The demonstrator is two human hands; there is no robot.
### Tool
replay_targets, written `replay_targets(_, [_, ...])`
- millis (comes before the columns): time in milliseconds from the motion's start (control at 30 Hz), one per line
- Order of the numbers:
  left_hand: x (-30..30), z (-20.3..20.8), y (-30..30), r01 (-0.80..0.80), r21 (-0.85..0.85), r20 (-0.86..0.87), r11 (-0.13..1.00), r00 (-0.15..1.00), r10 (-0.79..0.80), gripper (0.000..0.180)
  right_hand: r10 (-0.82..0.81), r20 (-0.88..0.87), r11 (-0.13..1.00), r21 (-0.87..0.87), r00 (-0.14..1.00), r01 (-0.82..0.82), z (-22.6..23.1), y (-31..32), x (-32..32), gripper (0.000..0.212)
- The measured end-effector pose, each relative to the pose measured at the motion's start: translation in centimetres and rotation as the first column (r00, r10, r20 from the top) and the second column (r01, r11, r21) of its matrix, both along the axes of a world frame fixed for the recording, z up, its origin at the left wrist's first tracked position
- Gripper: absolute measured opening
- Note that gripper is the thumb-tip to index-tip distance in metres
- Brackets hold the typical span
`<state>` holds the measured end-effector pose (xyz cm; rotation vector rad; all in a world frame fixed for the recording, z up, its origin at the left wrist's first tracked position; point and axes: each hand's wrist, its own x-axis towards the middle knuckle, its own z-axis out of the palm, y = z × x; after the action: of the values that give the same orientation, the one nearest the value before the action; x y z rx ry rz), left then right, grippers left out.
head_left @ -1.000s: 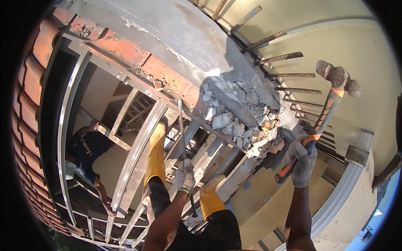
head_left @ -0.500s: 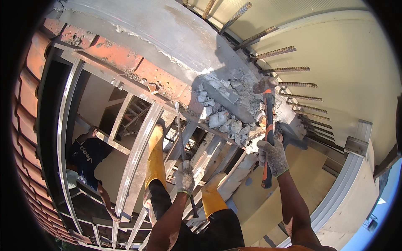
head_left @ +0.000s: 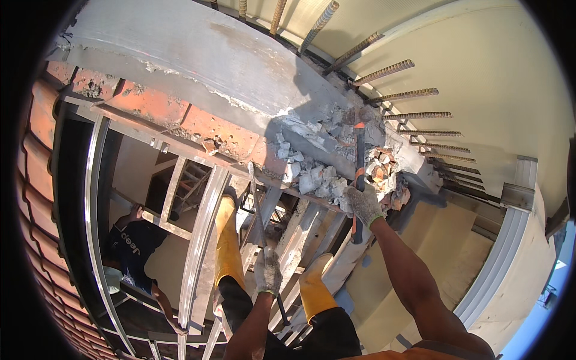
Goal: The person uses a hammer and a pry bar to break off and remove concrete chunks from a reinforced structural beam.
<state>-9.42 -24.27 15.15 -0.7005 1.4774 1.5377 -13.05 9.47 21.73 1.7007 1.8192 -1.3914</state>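
Note:
My right hand (head_left: 364, 204), in a grey knitted glove, is closed round the orange-and-black handle of a hammer (head_left: 359, 150). The hammer's dusty head is over the broken end of a concrete ledge (head_left: 198, 45), among rubble; whether it touches is unclear. Lower and to the left, my gloved left hand (head_left: 268, 272) grips a long steel chisel bar (head_left: 257, 207) about its middle. The bar's upper end reaches the edge below the orange tiles (head_left: 210, 129), and its lower end hangs near my legs. Broken concrete chunks (head_left: 315, 180) and reddish brick pieces (head_left: 381, 170) lie between the hammer and the ledge's edge.
Ribbed steel bars (head_left: 396, 71) stick out in a row along the cream wall panel (head_left: 498, 90). Yellow boots (head_left: 226, 240) on my feet stand among metal roof beams (head_left: 201, 240) with open gaps. Another person in a dark shirt (head_left: 132, 246) is below left. Curved roof tiles (head_left: 42, 222) line the left.
My right hand and the hammer have moved left, and the hammer head now lies over the rubble, exposing more brick pieces. The left hand still holds the bar. The view has shifted slightly.

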Motion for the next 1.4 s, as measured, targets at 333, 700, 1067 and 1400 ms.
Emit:
replay_targets(333, [2.0, -3.0, -2.7, -0.116, 0.06, 0.052, 0.991, 0.992, 0.113, 0.039, 0.008, -0.757, 0.953, 0.204, 0.653, 0.225, 13.7, 2.4, -0.5, 0.02])
replay_targets(700, [2.1, -2.7, -1.4, -0.121, 0.055, 0.065, 0.991, 0.991, 0.117, 0.028, 0.498, 0.321, 0.788, 0.221, 0.806, -0.575, -0.1, 3.4, 5.2, 0.037])
replay_targets(1067, [1.0, -1.8, -0.4, 0.161, -0.099, -0.134, 0.982, 0.976, -0.174, 0.048, 0.746, 0.01, 0.52, 0.616, 0.666, -0.591, 2.5, 5.1, 1.9, 0.033])
replay_targets(1400, [0.2, -1.1, -0.2, -0.118, 0.111, 0.082, 0.987, 0.991, 0.11, 0.026, 0.508, 0.246, 0.812, 0.183, 0.825, -0.554, 7.3, 3.5, 3.8, 0.047])
